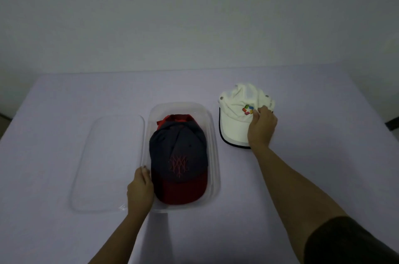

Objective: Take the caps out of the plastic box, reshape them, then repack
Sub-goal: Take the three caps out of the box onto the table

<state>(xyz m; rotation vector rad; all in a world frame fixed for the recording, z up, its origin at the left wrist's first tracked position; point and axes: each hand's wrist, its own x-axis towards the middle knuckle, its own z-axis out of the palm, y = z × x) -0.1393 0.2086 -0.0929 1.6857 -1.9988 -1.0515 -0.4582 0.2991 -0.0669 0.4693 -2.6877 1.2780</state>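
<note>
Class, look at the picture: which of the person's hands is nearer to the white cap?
Right. The right hand rests on the white cap, fingers at its crown. The left hand is apart, at the plastic box.

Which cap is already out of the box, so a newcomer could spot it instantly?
On the lavender table, look right of the clear plastic box. The white cap lies there under the right hand. Unlike the navy-and-red cap in the box, it has a multicoloured logo and dark-edged brim.

Dim, bluish light; soft wide-angle edges
</note>
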